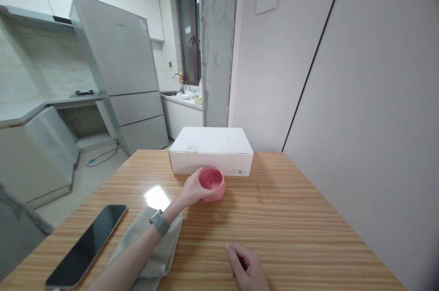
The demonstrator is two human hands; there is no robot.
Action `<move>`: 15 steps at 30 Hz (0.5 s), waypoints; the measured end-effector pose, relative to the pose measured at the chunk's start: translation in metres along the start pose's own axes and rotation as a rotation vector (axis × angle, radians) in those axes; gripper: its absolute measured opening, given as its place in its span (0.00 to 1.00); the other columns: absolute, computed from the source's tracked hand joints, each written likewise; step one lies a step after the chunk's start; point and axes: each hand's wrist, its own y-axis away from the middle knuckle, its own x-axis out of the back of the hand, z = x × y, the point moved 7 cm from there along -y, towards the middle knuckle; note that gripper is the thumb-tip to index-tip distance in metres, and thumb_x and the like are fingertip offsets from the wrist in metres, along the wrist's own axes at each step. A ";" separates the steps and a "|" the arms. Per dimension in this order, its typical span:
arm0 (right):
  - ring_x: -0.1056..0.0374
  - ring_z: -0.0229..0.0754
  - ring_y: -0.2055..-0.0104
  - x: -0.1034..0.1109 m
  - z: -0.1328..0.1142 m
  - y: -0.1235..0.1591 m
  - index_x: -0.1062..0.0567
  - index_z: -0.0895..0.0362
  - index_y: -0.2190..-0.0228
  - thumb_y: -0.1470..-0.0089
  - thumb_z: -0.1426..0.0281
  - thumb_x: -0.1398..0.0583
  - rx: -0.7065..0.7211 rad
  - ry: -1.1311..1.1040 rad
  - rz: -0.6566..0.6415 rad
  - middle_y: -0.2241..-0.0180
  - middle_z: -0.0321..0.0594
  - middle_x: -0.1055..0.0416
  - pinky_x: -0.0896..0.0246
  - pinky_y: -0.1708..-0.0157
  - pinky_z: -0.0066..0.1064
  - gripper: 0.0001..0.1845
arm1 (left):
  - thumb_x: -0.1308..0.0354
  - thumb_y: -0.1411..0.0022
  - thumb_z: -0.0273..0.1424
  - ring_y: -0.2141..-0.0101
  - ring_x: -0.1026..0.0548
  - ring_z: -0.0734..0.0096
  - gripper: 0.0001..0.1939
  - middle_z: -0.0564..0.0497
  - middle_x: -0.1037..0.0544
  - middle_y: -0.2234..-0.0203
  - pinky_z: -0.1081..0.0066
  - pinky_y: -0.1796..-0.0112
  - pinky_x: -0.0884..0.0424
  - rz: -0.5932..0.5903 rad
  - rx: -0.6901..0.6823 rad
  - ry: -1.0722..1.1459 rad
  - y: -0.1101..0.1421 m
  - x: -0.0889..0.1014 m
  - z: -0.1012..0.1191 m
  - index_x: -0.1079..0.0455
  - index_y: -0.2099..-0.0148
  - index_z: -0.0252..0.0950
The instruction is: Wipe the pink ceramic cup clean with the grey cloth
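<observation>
My left hand [192,189] grips a small pink bowl [219,193] from its left side, thumb along the near side. The bowl's mouth faces up and a little toward me, and its inside looks bare. It is in front of a white box [206,163]; whether its base touches the table cannot be made out. Near the front edge of the view, my right hand [246,266] rests on the wooden table [295,227] with its fingers curled in. Nothing shows inside that hand. A folded grey-green cloth [168,250] lies beneath my left forearm.
On the left of the table lies a black-screened phone [91,245]. Behind the box rises a bare concrete pillar [219,44], with a white wall [267,76] to the right. A fridge [120,53] and kitchen counter stand at the back left.
</observation>
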 end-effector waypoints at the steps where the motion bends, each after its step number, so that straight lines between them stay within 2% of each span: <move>1: 0.50 0.35 0.79 0.000 0.001 0.000 0.48 0.53 0.84 0.45 0.46 0.50 -0.003 0.004 -0.002 0.83 0.29 0.53 0.56 0.77 0.29 0.28 | 0.30 0.61 0.30 0.53 0.26 0.58 0.36 0.45 0.23 0.54 0.63 0.50 0.32 -0.002 -0.002 0.005 -0.001 -0.003 -0.001 0.33 0.47 0.35; 6: 0.50 0.35 0.79 0.000 0.000 0.001 0.48 0.53 0.84 0.45 0.46 0.51 -0.012 0.021 0.002 0.84 0.29 0.53 0.56 0.77 0.29 0.29 | 0.29 0.61 0.30 0.52 0.27 0.57 0.37 0.44 0.24 0.52 0.61 0.49 0.34 -0.025 0.003 0.015 -0.004 -0.011 -0.007 0.33 0.46 0.35; 8: 0.51 0.35 0.79 0.001 -0.002 0.001 0.48 0.53 0.84 0.45 0.46 0.50 0.000 0.019 0.015 0.84 0.29 0.53 0.56 0.77 0.29 0.29 | 0.28 0.64 0.32 0.48 0.30 0.53 0.45 0.40 0.28 0.48 0.59 0.46 0.36 -0.029 0.019 0.003 -0.002 -0.009 -0.006 0.38 0.42 0.33; 10: 0.51 0.35 0.79 0.002 -0.003 0.001 0.47 0.54 0.85 0.46 0.46 0.50 0.007 0.012 0.031 0.84 0.29 0.53 0.55 0.77 0.29 0.29 | 0.27 0.65 0.35 0.42 0.37 0.49 0.54 0.35 0.36 0.41 0.55 0.43 0.42 -0.018 0.033 -0.031 0.005 0.000 -0.001 0.45 0.37 0.30; 12: 0.51 0.35 0.79 0.002 -0.003 0.000 0.46 0.54 0.85 0.46 0.45 0.50 0.004 0.009 0.042 0.84 0.29 0.53 0.54 0.77 0.29 0.30 | 0.29 0.60 0.39 0.38 0.45 0.50 0.54 0.36 0.44 0.37 0.53 0.40 0.48 -0.022 0.013 -0.074 0.023 0.015 0.009 0.49 0.34 0.33; 13: 0.51 0.36 0.79 0.002 -0.003 0.000 0.46 0.54 0.86 0.46 0.45 0.50 0.000 0.010 0.045 0.84 0.29 0.53 0.54 0.77 0.29 0.30 | 0.31 0.57 0.40 0.38 0.46 0.51 0.50 0.39 0.44 0.37 0.53 0.40 0.50 -0.035 -0.014 -0.088 0.035 0.025 0.014 0.48 0.34 0.37; 15: 0.51 0.36 0.79 0.002 -0.001 0.000 0.46 0.54 0.86 0.47 0.44 0.50 -0.015 0.019 0.042 0.83 0.30 0.53 0.54 0.77 0.29 0.30 | 0.32 0.55 0.41 0.38 0.43 0.53 0.45 0.45 0.41 0.37 0.51 0.40 0.50 -0.165 -0.061 -0.114 0.068 0.041 0.021 0.45 0.36 0.45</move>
